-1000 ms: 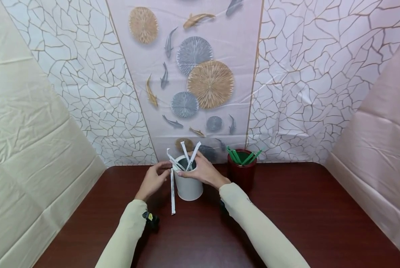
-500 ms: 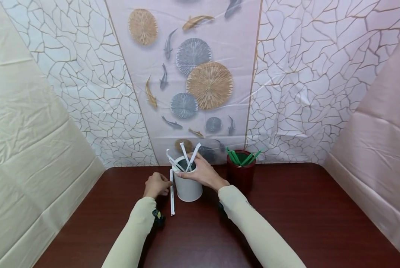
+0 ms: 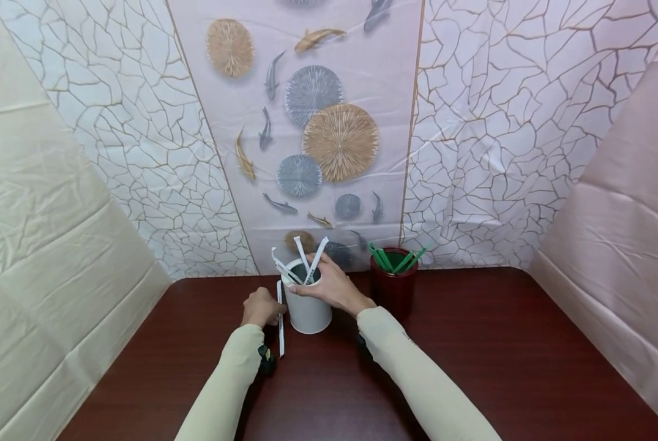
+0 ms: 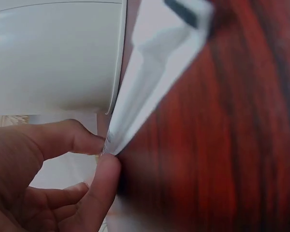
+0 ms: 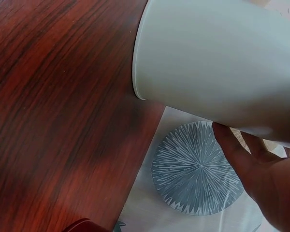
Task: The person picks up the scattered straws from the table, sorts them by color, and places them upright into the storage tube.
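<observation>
My left hand is low at the left of a white cylindrical container. Between thumb and forefinger it pinches a white paper-wrapped straw, as the left wrist view shows. That straw stands beside the container, outside it. My right hand grips the container near its rim from the right, the thumb across the near side. Several white paper-wrapped straws lean out of the container's mouth. In the right wrist view the container stands on the table, with my fingers against its upper wall.
A dark red container holding several green straws stands to the right, near the table's back edge. The brown wooden table runs back to a patterned cloth. Light cloth hangs at both sides.
My left hand has come down along the upright straw, from near the container's rim to lower on the straw, and now pinches it. My right hand keeps its grip on the container.
</observation>
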A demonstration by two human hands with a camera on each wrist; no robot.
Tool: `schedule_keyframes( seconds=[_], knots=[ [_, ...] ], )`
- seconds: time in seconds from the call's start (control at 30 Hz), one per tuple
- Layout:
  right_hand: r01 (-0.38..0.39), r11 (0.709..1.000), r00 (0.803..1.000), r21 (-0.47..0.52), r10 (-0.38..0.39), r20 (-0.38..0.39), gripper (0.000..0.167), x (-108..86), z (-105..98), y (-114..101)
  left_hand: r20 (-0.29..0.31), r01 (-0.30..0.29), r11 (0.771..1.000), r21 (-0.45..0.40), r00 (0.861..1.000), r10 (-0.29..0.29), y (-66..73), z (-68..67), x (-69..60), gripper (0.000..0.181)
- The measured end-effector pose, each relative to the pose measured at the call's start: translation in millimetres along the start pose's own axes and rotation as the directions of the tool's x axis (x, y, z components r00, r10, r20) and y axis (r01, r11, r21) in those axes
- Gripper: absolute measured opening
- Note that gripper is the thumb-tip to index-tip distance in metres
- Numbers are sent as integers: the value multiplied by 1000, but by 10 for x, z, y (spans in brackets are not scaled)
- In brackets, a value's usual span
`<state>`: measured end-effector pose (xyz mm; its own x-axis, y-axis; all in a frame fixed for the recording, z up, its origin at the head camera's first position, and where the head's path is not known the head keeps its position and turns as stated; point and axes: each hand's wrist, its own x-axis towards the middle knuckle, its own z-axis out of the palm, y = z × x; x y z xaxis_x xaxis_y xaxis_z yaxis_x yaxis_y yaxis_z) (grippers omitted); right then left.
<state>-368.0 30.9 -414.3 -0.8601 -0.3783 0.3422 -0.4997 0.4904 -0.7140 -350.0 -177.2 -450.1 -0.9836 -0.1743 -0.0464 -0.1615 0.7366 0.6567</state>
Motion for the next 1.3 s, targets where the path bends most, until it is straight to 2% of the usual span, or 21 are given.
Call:
schedule_keyframes(
  seconds=[0.13, 0.27, 0.4, 0.5, 0.57, 0.63, 0.67, 0.73, 0.8, 0.83, 0.9, 0.93, 1.0, 1.07, 1.17, 1.2, 1.23, 1.27, 1.3],
  knots=[
    [-12, 1000, 1000, -4, 12, 2, 84, -17, 7, 5, 32, 9, 1000, 11, 999, -9, -2, -22, -16, 23],
    [-16, 1000, 1000, -1, 16, -5, 83, -16, 7, -10, 36, 8, 1000, 22, 999, -9, -8, -88, -2, 27],
    [-23, 1000, 1000, -6, 23, -3, 83, -16, 9, -24, -8, -22, 1000, 14, 1000, 22, 34, -226, -16, 32],
    [-27, 1000, 1000, -14, 27, -1, 87, -11, 15, -16, -79, -69, 997, -20, 995, 67, 126, -402, -63, 29],
    [-32, 999, 999, -13, 32, -3, 89, -13, 16, -10, -134, -113, 993, -39, 985, 106, 217, -545, -102, 26],
    [-34, 999, 999, -14, 34, -6, 91, -11, 16, 1, -174, -164, 981, -103, 974, 145, 325, -711, -160, 22],
    [-35, 999, 999, -13, 35, -7, 91, -14, 15, 2, -198, -198, 971, -133, 965, 170, 386, -795, -195, 22],
    [-30, 1000, 1000, -6, 30, -8, 89, -13, 13, 2, -270, -283, 942, -178, 935, 230, 515, -947, -279, 20],
    [-27, 1000, 1000, -7, 27, -9, 87, -12, 11, 1, -343, -380, 895, -234, 894, 289, 648, -1079, -381, 18],
    [-26, 1000, 1000, -7, 26, -8, 86, -12, 9, 1, -389, -435, 868, -239, 862, 325, 716, -1132, -435, 16],
    [-29, 1000, 1000, -6, 29, -7, 85, -12, 5, -2, -480, -541, 812, -219, 784, 393, 835, -1204, -536, 13],
    [-33, 999, 999, -8, 33, -8, 84, -13, 2, -3, -506, -587, 780, -215, 751, 425, 890, -1230, -586, 12],
    [-34, 999, 999, 0, 34, -10, 85, -19, -5, -14, -562, -674, 717, -176, 667, 489, 989, -1265, -672, 11],
    [-38, 999, 999, 4, 38, -10, 88, -24, -11, -21, -600, -747, 655, -117, 578, 552, 1061, -1274, -744, 10],
    [-41, 999, 999, 6, 41, -2, 92, -25, -11, -19, -631, -822, 568, -38, 461, 624, 1130, -1252, -817, 9],
    [-43, 999, 999, 6, 43, 2, 93, -23, -7, -14, -634, -837, 547, -10, 428, 644, 1143, -1235, -830, 8],
    [-44, 999, 999, 6, 44, 4, 93, -20, -2, -9, -632, -849, 529, 10, 405, 661, 1151, -1212, -835, 8],
    [-41, 999, 999, 10, 41, 6, 92, -18, 1, -3, -623, -855, 518, 30, 389, 678, 1156, -1186, -837, 7],
    [-40, 999, 999, 15, 40, 5, 92, -17, 5, 0, -608, -859, 511, 45, 382, 696, 1157, -1156, -834, 6]
  ],
)
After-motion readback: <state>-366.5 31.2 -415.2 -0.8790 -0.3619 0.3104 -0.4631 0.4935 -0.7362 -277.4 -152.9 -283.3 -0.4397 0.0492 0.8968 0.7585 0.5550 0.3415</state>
